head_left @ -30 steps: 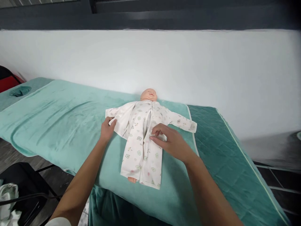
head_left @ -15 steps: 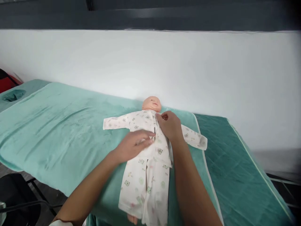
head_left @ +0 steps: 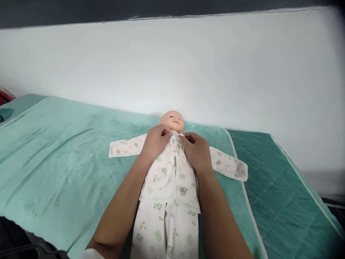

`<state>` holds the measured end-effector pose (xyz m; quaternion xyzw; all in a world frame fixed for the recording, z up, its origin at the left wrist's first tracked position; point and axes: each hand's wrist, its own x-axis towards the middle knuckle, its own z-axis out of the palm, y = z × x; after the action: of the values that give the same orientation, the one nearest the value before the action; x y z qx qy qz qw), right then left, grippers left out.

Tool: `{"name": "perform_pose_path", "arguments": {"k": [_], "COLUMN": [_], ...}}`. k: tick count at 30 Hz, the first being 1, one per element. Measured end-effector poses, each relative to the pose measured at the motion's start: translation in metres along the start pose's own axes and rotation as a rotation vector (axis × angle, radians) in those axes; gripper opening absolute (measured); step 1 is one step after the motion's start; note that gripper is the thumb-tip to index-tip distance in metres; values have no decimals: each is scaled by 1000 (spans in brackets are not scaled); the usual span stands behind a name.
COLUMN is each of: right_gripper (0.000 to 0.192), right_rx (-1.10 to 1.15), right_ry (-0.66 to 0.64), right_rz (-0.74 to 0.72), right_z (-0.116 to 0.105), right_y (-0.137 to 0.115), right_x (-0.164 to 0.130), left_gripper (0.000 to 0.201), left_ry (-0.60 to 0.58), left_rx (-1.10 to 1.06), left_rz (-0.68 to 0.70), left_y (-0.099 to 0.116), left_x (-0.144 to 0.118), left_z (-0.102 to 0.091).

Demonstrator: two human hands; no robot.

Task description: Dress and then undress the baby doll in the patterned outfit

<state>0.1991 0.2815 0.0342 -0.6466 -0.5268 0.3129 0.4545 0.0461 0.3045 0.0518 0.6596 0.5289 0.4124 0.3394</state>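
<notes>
Both your hands pinch the white printed romper at its collar: left hand (head_left: 155,141) on one flap, right hand (head_left: 196,149) on the other. Romper (head_left: 167,180) and doll (head_left: 172,120) lie near the teal bed's (head_left: 54,158) far edge.

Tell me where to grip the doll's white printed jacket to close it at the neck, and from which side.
Pinch the two front edges of the jacket just under the doll's chin, one per side, coming from the feet end. The flaps meet along the chest midline there, where the left hand and right hand already sit.
</notes>
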Motion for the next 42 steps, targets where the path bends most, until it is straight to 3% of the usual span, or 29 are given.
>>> {"name": "perform_pose_path", "arguments": {"k": [3, 6, 9, 11, 14, 19, 26, 35, 42], "right_gripper": [25, 26, 27, 27, 28, 22, 18, 25, 23], "right_rx": [184, 253, 259, 246, 271, 330, 340, 336, 372], "right_ry": [-19, -56, -70, -72, -90, -118, -100, -106, -105], "right_rz": [-33, -56, -73, -99, -102, -105, -123, -97, -122], "right_z": [3, 5, 4, 4, 4, 5, 7, 5, 5], "right_y": [2, 5, 8, 10, 15, 17, 9, 11, 12], "right_x": [0, 2, 5, 7, 10, 12, 7, 7, 8], "left_gripper": [13, 12, 10, 12, 11, 12, 19, 14, 12], "left_ry": [-5, 19, 106, 81, 23, 43, 70, -37, 9], "left_rx": [-125, -47, 132, 165, 129, 59, -252, -164, -104], "left_rz": [-4, -6, -4, -7, -18, -18, -128, -91, -40], "left_y": [0, 2, 2, 2, 1, 0, 2, -1, -2], "left_x": [-1, -1, -2, -2, -3, -1, 0, 0, -2], "left_z": [1, 3, 5, 4, 3, 1, 3, 1, 3]}}
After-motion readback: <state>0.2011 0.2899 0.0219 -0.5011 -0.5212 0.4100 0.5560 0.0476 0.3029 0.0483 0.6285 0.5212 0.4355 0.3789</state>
